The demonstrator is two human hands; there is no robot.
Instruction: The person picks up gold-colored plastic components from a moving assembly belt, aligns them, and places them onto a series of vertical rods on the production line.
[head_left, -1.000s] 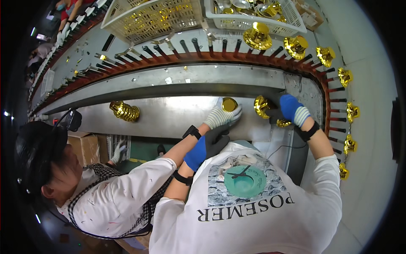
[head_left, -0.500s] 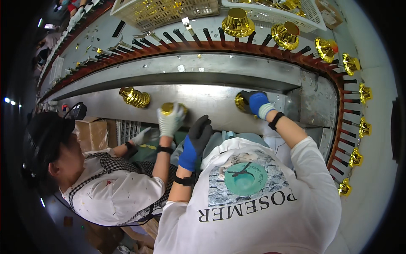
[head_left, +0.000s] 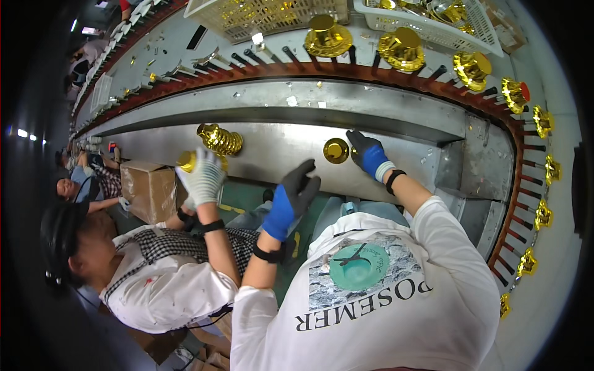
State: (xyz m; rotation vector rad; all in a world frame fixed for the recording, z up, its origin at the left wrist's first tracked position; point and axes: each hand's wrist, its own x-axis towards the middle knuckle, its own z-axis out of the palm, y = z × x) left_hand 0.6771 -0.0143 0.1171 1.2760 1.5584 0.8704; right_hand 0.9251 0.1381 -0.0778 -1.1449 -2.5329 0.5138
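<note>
A shiny gold flared cup sits on the steel ledge, seen from above. My right hand, in a blue and dark grey glove, is just to its right with fingers stretched out. Whether its fingertips touch the rim I cannot tell. My left hand, gloved alike, hovers at the ledge's near edge, fingers apart, holding nothing. Farther left lies a tilted stack of nested gold cups. A co-worker's white-gloved hand beside me holds another gold piece.
Beyond the steel ledge curves a conveyor track with dark pegs, several bearing gold cups. Plastic baskets stand behind it. A cardboard box is at left, near the co-worker and another person.
My right hand has opened away from the gold cup, which now stands on the ledge. The co-worker's hand has moved left with a gold piece. The view has shifted, and the conveyor's cups have moved.
</note>
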